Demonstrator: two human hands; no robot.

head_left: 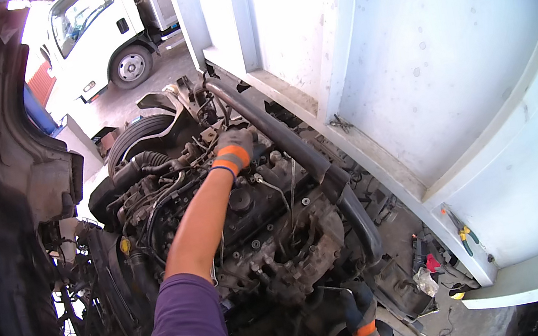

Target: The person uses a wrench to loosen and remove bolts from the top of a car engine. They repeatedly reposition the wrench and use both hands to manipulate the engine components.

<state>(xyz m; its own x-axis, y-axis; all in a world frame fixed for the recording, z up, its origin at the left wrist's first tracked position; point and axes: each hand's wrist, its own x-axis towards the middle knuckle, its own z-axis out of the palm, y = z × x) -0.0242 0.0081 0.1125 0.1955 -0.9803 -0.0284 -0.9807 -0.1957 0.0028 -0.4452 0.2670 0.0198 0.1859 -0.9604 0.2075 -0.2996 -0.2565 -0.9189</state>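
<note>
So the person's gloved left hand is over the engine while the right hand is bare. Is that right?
The right hand isn't bare: the head view shows it gloved too, with orange bands. The gloved left hand is over the engine.

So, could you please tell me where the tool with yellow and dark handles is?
In the head view, the tool is at the right, by the lower edge of the white panel, above and to the right of the right hand.

A white ribbed metal cargo-body wall [434, 57] fills the right. At upper left, a white cab truck [110, 32] stands on dusty grey ground [161, 64] in glaring daylight, near a blue post [39, 113].
</note>
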